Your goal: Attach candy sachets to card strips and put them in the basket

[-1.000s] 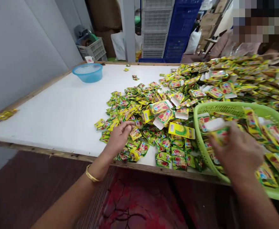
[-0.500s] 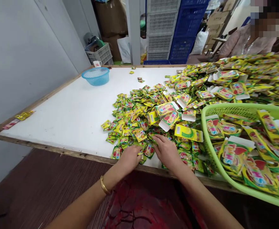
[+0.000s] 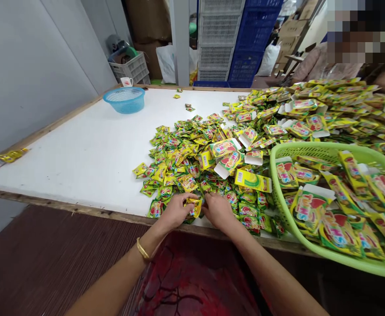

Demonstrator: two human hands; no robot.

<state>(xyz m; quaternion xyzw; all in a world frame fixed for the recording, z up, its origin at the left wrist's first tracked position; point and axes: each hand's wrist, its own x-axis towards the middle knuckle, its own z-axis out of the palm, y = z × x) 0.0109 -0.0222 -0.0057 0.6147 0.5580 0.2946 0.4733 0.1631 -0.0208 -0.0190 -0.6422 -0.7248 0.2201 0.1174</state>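
Note:
Near the table's front edge, my left hand [image 3: 174,211] is closed on a small yellow candy packet [image 3: 195,208], held between thumb and fingers. Close by on its right is my right hand [image 3: 219,211], its fingers bent together and pointing down at the packets; whatever they grip is hidden. A spread of small green and yellow packets [image 3: 174,154] lies around and beyond both hands. Several yellow printed cartons [image 3: 224,148] rest on top of it, some with white flaps open. One carton with a barcode [image 3: 253,180] lies flat to the right of my right hand.
At the right stands a light green basket [image 3: 276,193] full of cartons. Behind it a large heap of cartons [image 3: 340,103] covers the table. A blue basket [image 3: 126,104] and a cup [image 3: 126,82] are at the far left. Across the table sits a person [image 3: 314,66].
My left hand now shows a yellow packet in its grip. My right hand has moved left and down, its fingers drawn in closer to the left hand. The view has shifted slightly.

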